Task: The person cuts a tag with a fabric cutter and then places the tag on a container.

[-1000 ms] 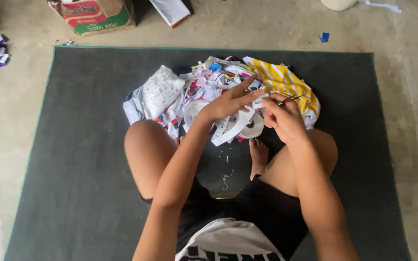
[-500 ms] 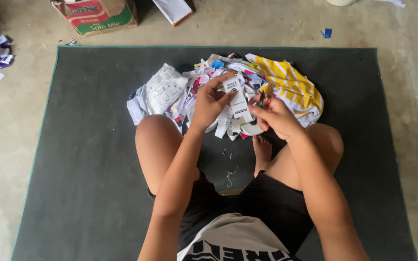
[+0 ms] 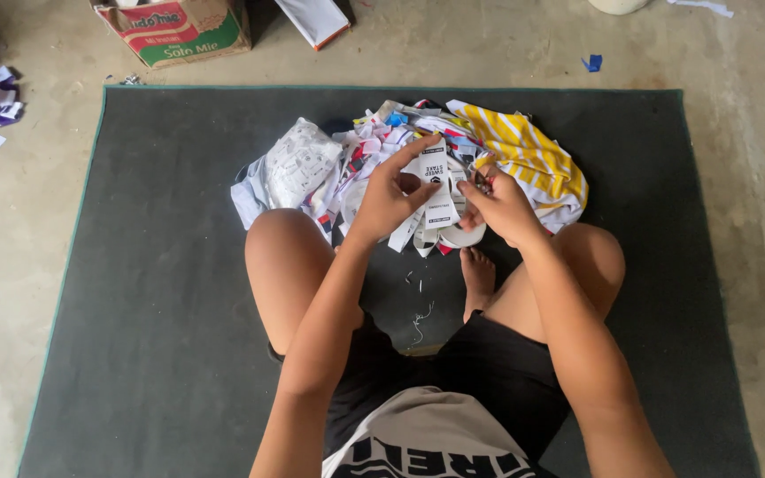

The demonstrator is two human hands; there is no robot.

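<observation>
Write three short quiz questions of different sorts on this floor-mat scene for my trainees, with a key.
1. True or false: the left hand holds a white label strip.
2. What lies right of the pile of labels? A) yellow striped cloth B) a green bucket C) a red shoe
3. What stands beyond the dark mat, top left?

Key: 1 true; 2 A; 3 a cardboard box.

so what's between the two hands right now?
In the head view, a strip of white printed labels hangs between the left hand and right hand; both pinch it above the pile of labels.
</observation>
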